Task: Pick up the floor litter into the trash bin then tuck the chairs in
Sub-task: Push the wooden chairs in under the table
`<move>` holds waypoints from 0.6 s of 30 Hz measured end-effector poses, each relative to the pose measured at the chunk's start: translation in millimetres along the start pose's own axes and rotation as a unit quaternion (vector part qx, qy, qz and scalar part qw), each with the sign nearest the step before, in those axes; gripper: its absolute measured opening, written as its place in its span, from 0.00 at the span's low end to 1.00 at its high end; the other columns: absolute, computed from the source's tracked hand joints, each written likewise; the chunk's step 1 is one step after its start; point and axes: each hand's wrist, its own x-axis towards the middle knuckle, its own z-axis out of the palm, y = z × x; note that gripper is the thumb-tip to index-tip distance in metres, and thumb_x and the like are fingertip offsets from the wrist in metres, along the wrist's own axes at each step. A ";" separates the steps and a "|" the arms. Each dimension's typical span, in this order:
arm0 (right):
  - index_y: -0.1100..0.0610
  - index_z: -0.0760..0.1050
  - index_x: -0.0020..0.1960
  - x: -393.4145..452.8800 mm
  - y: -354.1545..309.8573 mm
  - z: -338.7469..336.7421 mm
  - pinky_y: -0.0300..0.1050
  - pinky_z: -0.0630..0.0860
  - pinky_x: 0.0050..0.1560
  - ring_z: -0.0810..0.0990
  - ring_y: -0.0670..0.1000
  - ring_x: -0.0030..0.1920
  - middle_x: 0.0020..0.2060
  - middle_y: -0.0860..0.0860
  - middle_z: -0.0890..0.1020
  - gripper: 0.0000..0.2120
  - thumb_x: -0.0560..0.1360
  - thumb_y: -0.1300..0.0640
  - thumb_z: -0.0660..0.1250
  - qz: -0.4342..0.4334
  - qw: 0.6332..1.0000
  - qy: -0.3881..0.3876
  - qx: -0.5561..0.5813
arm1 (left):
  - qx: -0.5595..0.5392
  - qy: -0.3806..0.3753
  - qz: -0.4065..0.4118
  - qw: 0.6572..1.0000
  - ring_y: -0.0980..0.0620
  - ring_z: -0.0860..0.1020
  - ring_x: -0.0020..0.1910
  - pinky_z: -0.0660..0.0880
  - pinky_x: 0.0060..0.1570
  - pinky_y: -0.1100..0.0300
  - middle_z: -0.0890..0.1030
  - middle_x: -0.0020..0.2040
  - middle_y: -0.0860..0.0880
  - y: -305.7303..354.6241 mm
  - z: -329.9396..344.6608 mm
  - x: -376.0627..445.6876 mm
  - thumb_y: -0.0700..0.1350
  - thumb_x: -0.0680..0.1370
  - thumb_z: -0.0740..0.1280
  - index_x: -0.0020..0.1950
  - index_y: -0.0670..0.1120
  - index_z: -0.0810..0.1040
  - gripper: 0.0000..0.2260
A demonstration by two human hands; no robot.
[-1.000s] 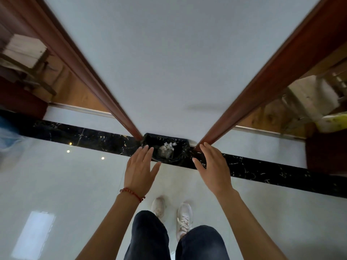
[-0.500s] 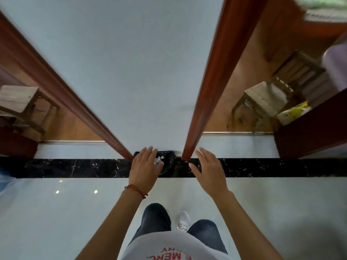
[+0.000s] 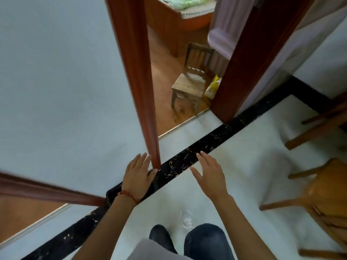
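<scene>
View swung right | left hand [image 3: 136, 175], right hand [image 3: 211, 173] spread, empty | wooden chair [image 3: 189, 85] ahead

A home: glossy white floor tiles [image 3: 234, 156] edged in black marble, wooden door frames [image 3: 139, 81], and a bedroom beyond holding a bed [image 3: 180, 8] and a small wooden chair [image 3: 189, 87].

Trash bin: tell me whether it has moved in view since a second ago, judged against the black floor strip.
Cannot tell. The view has swung right; earlier the bin sat on the black floor strip between both hands, and now the left hand covers that spot.
</scene>
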 end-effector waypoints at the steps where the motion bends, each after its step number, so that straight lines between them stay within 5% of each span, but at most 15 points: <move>1: 0.58 0.65 0.69 -9.8 4.6 -2.8 0.51 0.62 0.68 0.65 0.56 0.70 0.69 0.56 0.68 0.29 0.76 0.41 0.52 0.021 1.000 0.012 0.000 | 0.003 -0.006 0.020 1.000 0.42 0.61 0.71 0.56 0.69 0.50 0.66 0.70 0.42 4.6 1.9 1.9 0.59 0.75 0.50 0.70 0.42 0.65 0.30; 6: 0.58 0.65 0.69 -63.0 34.7 -11.0 0.51 0.62 0.68 0.65 0.56 0.70 0.69 0.56 0.69 0.36 0.71 0.37 0.42 0.129 0.990 0.053 0.007 | 0.011 -0.053 0.123 0.991 0.39 0.69 0.66 0.65 0.63 0.46 0.73 0.65 0.40 43.6 14.9 7.4 0.58 0.75 0.51 0.65 0.40 0.71 0.28; 14: 0.56 0.60 0.72 -152.7 86.4 -27.1 0.47 0.56 0.71 0.59 0.53 0.73 0.72 0.53 0.63 0.26 0.78 0.46 0.55 0.267 0.958 0.100 0.017 | 0.049 -0.096 0.282 0.953 0.38 0.75 0.60 0.72 0.56 0.44 0.78 0.59 0.39 125.0 40.1 -7.7 0.59 0.77 0.49 0.61 0.39 0.75 0.28; 18: 0.57 0.61 0.71 -203.8 110.4 -34.3 0.47 0.58 0.70 0.60 0.53 0.72 0.72 0.53 0.64 0.25 0.78 0.46 0.56 0.321 0.937 0.135 0.036 | 0.029 -0.083 0.335 0.938 0.39 0.68 0.66 0.67 0.62 0.45 0.73 0.65 0.39 167.5 58.5 -35.6 0.52 0.76 0.63 0.65 0.40 0.71 0.22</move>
